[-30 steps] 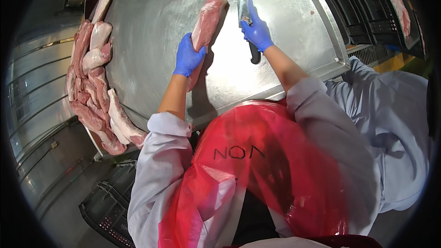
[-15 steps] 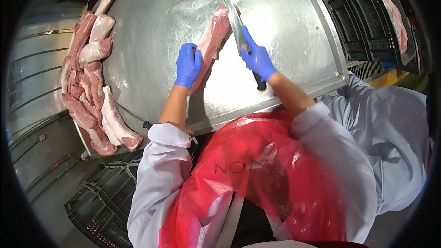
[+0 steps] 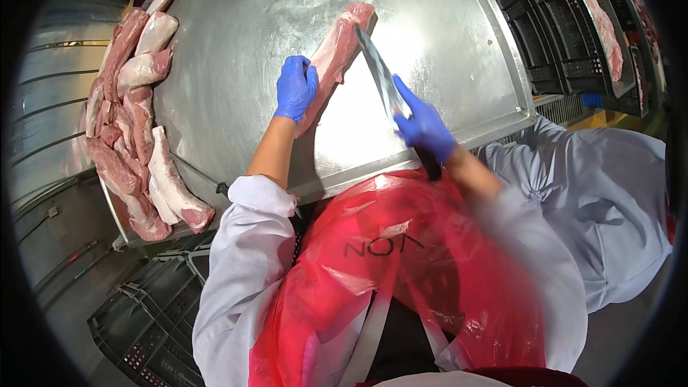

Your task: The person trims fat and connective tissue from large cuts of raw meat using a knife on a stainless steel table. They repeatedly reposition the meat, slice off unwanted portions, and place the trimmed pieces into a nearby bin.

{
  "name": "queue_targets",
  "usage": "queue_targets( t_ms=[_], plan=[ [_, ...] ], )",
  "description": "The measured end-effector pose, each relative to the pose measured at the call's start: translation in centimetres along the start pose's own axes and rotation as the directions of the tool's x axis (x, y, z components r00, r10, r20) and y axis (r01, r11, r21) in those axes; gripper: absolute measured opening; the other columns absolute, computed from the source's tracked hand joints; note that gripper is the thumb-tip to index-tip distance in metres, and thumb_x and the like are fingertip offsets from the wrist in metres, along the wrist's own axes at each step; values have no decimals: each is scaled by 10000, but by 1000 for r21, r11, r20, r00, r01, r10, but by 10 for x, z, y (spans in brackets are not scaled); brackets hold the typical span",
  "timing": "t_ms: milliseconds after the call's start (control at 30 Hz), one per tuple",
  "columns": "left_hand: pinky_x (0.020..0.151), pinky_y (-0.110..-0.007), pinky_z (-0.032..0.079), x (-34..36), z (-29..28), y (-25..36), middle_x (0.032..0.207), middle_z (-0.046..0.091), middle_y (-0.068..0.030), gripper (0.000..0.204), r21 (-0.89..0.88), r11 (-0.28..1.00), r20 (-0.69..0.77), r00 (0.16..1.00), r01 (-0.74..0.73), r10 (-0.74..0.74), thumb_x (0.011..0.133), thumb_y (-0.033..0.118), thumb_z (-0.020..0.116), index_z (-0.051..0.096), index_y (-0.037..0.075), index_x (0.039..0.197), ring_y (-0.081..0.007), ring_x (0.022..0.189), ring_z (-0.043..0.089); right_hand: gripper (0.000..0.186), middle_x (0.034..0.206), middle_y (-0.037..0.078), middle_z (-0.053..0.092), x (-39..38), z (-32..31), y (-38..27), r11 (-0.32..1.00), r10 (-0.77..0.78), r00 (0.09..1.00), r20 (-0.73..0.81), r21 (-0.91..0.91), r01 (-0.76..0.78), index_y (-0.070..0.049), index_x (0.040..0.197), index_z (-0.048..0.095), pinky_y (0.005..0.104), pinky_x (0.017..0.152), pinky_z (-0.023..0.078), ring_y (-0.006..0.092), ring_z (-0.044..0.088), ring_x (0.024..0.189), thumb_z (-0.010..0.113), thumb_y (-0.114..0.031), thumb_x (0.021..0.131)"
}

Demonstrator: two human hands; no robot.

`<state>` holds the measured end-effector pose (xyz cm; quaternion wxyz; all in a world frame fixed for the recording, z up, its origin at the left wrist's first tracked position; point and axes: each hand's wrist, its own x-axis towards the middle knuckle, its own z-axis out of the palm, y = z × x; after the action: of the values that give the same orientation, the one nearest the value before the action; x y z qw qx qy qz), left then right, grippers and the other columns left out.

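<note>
A long strip of raw meat (image 3: 335, 57), pink with a pale fatty side, lies slanting on the steel table (image 3: 236, 93). My left hand (image 3: 296, 89), in a blue glove, grips the strip's left side near its lower half, with the fingers curled against it. In my gloved right hand (image 3: 426, 129) is a long knife (image 3: 378, 63) with a dark handle. Its tip points away from me and meets the right side of the strip near the far end; whether it has entered the meat I cannot tell.
Several cuts of meat (image 3: 132, 107) are heaped along the table's left edge. A thin dark-ended tool (image 3: 204, 177) lies near the left front corner. Black crates with meat (image 3: 562, 36) stand at the right. Grey-white clothing of another person (image 3: 595, 193) is close on my right.
My right hand has drawn the knife back toward me and to the right, so its tip has come down from beyond the strip's far end. My left hand stays on the meat.
</note>
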<state>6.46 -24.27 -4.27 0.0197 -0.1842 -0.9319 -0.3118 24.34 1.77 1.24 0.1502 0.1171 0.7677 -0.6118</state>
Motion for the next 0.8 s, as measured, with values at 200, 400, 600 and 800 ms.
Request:
queue_targets(
  t_ms=[200,400,600,800],
  plan=[
    [834,-470,520,71,4,89,1006,644,-202,238,67,947,-124,939,-314,320,869,199,636,663,75,1071,-398,945,631,751,690,83,649,37,-53,-6,997,-74,946,-315,12,82,-267,1607,210,311,541,537,135,603,534,578,-163,961],
    [815,-443,526,146,42,72,950,701,-224,194,202,970,299,952,-135,71,870,179,623,699,32,972,-376,888,668,750,764,61,639,111,-53,-2,987,-136,922,-363,33,159,-251,1606,227,290,541,533,112,599,580,573,-90,960],
    [763,-430,523,151,43,62,897,684,-250,160,40,992,278,955,-123,107,877,138,589,682,13,912,-400,840,667,715,678,161,641,178,-30,-28,969,-236,936,-261,-134,206,-253,1597,230,380,562,541,230,633,532,521,-156,951],
    [734,-429,514,138,29,67,871,673,-245,158,-36,998,288,956,-47,55,894,150,596,654,4,912,-393,787,652,639,906,214,693,105,-19,-37,925,34,996,86,-381,1,-288,1610,98,422,729,556,326,697,718,351,-318,1024]
  ],
)
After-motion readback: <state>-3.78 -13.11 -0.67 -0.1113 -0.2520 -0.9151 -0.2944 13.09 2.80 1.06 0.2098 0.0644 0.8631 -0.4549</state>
